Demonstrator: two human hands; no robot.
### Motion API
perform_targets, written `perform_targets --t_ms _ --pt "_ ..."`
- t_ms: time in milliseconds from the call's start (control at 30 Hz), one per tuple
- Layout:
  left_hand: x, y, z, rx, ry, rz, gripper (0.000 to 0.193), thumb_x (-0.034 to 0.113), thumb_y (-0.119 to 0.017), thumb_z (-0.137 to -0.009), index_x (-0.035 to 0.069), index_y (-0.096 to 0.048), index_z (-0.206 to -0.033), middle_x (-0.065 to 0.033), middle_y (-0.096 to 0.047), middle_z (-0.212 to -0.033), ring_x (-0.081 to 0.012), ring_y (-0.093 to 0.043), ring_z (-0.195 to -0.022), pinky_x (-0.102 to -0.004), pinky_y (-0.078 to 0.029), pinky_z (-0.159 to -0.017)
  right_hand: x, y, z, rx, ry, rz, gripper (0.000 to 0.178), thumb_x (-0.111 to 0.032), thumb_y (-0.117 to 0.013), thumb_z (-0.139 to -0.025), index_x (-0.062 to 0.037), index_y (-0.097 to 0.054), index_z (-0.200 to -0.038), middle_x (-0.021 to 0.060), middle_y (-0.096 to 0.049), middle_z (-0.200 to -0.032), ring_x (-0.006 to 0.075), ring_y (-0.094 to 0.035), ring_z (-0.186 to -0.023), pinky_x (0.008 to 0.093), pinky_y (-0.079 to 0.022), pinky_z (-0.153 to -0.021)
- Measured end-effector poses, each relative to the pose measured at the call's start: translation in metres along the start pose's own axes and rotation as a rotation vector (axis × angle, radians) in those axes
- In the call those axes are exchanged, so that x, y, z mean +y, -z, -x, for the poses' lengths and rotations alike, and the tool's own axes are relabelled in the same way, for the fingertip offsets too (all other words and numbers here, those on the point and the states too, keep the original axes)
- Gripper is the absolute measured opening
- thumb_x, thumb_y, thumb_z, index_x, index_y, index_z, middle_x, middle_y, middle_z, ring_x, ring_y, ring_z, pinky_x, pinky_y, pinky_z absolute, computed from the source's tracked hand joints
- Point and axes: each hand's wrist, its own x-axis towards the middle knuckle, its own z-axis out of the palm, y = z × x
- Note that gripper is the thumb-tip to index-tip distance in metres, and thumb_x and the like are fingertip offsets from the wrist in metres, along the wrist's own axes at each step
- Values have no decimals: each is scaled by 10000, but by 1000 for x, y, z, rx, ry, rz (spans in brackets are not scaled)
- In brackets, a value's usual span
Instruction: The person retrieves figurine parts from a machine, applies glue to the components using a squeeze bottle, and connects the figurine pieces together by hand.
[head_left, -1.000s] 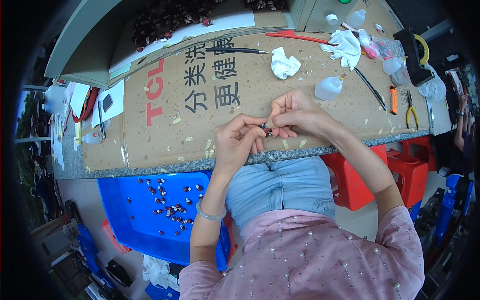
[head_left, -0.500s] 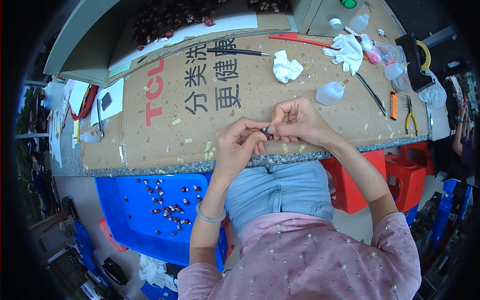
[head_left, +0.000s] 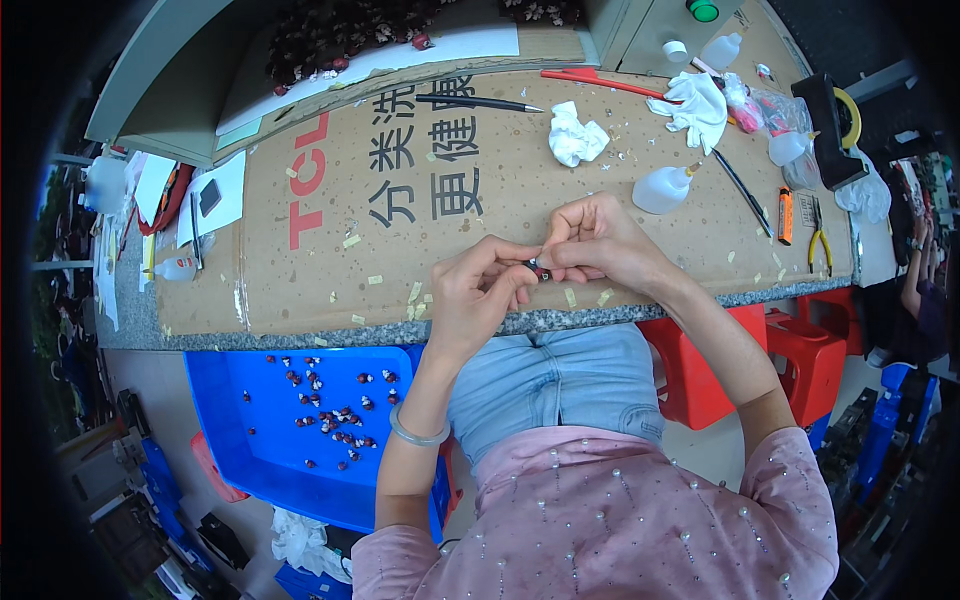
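Note:
Above the table's near edge, my left hand pinches a small dark red, black and white figurine. My right hand meets it from the other side, with thumb and forefinger closed together at the figurine's top. Whether a further tiny part sits between the right fingertips is hidden. Similar small red and white figurines lie scattered in a blue plastic bin below the table, to the left of my legs.
Cardboard covers the tabletop, dotted with yellow tape scraps. To the right are a squeeze bottle, crumpled tissue, orange lighter, yellow-handled pliers and tape dispenser. A grey booth holding many dark red pieces stands behind.
Both hands keep nearly the same place, with the fingers shifting slightly around the figurine. The whole view has moved a little.

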Motion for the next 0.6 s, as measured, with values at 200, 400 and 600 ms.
perform_targets --t_ms 200,400,600 --pt "-1 2 0 4 22 33 112 -59 -620 -802 -31 -645 -908 -59 -640 -647 -61 -584 -521 -185 -467 -438 -3 -5 -1 39 -47 -6 111 -4 -641 -761 9 -596 -660 60 -612 -603 42 -518 -475 171 -368 -424" --pt "-3 2 0 6 23 85 109 -57 -623 -802 -34 -644 -906 -64 -638 -646 -64 -583 -517 -183 -467 -435 -7 -7 -2 37 -50 36 115 -4 -644 -751 2 -597 -647 63 -616 -604 44 -521 -476 170 -370 -425" --pt "-2 3 -1 17 23 96 118 -60 -614 -810 -38 -642 -922 -66 -636 -647 -65 -582 -517 -180 -466 -432 -5 -5 -3 49 -24 19 88 -13 -641 -762 14 -608 -685 61 -617 -610 44 -518 -471 170 -371 -422"
